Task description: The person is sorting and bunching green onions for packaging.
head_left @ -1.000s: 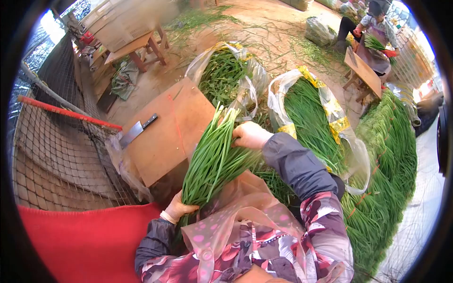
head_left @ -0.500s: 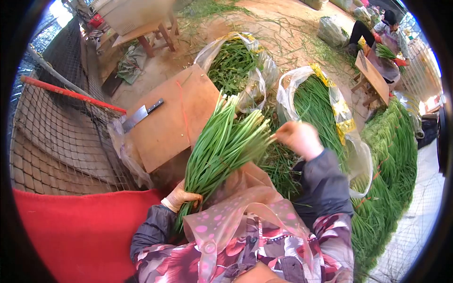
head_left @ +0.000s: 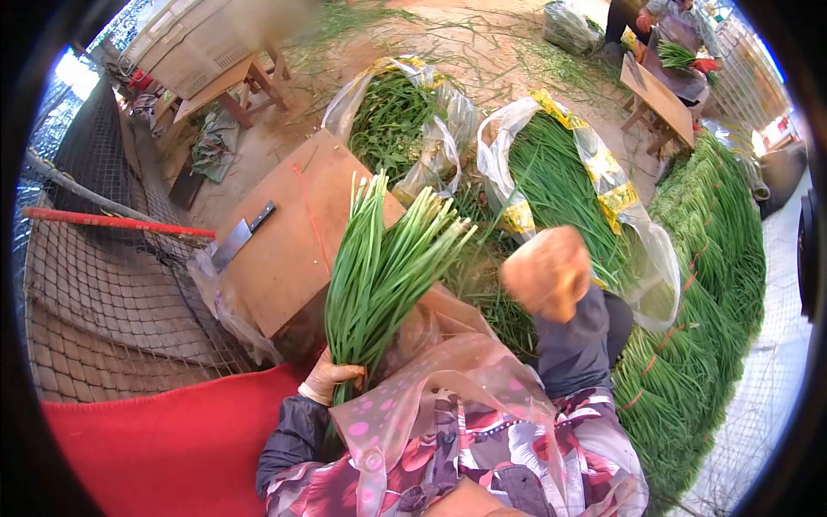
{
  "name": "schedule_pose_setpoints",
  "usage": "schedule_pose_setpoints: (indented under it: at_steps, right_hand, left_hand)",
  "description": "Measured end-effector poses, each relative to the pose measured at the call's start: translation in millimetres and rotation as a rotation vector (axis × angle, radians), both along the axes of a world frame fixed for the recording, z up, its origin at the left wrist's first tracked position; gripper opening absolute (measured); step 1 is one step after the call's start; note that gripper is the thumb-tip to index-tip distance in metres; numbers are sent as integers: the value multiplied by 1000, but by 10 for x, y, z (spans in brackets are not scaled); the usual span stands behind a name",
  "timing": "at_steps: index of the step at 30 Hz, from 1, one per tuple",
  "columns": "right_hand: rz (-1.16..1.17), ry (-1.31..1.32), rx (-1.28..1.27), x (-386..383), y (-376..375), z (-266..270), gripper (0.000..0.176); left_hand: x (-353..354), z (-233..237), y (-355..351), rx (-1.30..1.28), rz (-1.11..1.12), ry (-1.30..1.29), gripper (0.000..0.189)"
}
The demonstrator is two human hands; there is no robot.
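Observation:
A thick bunch of garlic chives (head_left: 379, 276) stands tilted up in front of my body, pale cut ends at the top. My left hand (head_left: 334, 377) is wrapped round its lower part. Right of the bunch and apart from it, my right hand (head_left: 549, 271) is smeared by motion, so its fingers cannot be made out. It hovers near an open plastic bag of chives (head_left: 564, 181). To the left of the bunch, a knife (head_left: 245, 233) lies on a small wooden table (head_left: 297, 215) with a red string (head_left: 312, 220) across it.
Another bag (head_left: 396, 116) holds leafy trimmings. A long heap of tied chives (head_left: 698, 319) runs down the right. Red cloth (head_left: 164, 439) and netting (head_left: 103, 302) border the left. A co-worker (head_left: 680, 39) sits behind a wooden bench (head_left: 655, 99); a crate (head_left: 207, 47) stands back left.
My right hand has drawn away from the tips of the bunch, down and to the right. My left hand still grips the chives. The view has shifted slightly.

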State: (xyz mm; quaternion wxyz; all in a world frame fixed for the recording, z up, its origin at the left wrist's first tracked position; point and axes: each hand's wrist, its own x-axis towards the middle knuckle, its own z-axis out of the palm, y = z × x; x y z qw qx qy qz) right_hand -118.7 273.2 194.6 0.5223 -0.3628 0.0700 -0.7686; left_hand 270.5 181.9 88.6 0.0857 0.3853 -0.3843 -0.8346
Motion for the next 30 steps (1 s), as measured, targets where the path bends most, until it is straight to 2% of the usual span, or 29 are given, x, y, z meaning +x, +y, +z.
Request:
schedule_pose_setpoints:
  at_steps: [1,3,4,5,6,7,8,9,10,11,13,14,15,16,17,19,20,21,23,24,25,26,27,29,30]
  right_hand:
    - [-68,-81,67,-138,71,-101,29]
    - [-4,-322,-37,-321,122,-150,27]
    - [140,-342,-290,-417,208,-84,24]
    - [145,-348,-286,-481,235,-81,24]
    - [-256,154,-158,-511,247,-81,22]
    - [-448,325,291,-476,311,-57,20]
    - [-487,480,738,-343,309,127,25]
    - [-167,775,809,-331,112,101,38]
    - [-55,791,1001,-29,-41,133,42]
    - [45,990,946,122,-145,-128,39]
    - [48,1438,878,549,-368,-314,30]
    - [144,957,966,694,-417,-615,25]
    - [231,470,1008,785,-465,-662,20]
    - [172,224,847,661,-415,-653,18]
    - [-4,97,731,456,-457,-765,22]
    - [-186,-449,462,-45,-498,-684,20]
    - [-206,-552,378,-373,-418,-554,19]
    - [-471,-251,453,-622,-363,-449,16]
    - [-627,565,770,-832,-410,-517,21]
    - [-406,796,992,-659,-480,-417,26]
    - [-326,1012,1069,-456,-552,-473,32]
    - [-421,1592,1011,-242,-594,-409,37]
    - [-233,1549,1045,-128,-682,-456,40]
    - [-180,1351,1007,-21,-812,-684,32]
    - [-175,1047,1009,-10,-827,-751,26]
  left_hand:
    - [24,-41,-8,10,-10,-1,40]
    - [-16,23,-36,43,9,23,38]
    - [-29,32,2,83,33,41,36]
    - [-23,2,32,86,39,36,36]
    - [-2,-13,34,48,22,-10,34]
    - [-8,-8,-2,2,-1,-49,34]
    - [-34,38,-8,4,0,-67,36]
    - [-59,58,-3,1,-7,-61,36]
    - [-84,71,9,4,9,-46,37]
    - [-109,91,25,8,25,-32,38]
    - [-184,150,86,-70,17,-92,40]
    - [-198,158,97,-86,33,-105,40]
    - [-193,163,102,-101,51,-120,41]
    - [-157,113,92,-68,57,-62,41]
    - [-140,115,72,-70,53,-65,41]
    - [-99,112,45,-43,31,-104,39]
    - [-73,94,20,-40,23,-104,39]
    - [-49,59,0,-10,25,-100,38]
    - [-25,-10,-27,21,26,-86,37]
    - [-20,-43,-43,2,9,-75,36]
    - [-16,-58,-39,-12,-9,-71,35]
    - [-36,-43,-32,-10,-7,-72,35]
    - [-72,-6,-25,-24,-7,-92,34]
    - [-97,40,-1,-50,5,-118,34]
    - [-100,51,16,-59,13,-115,33]
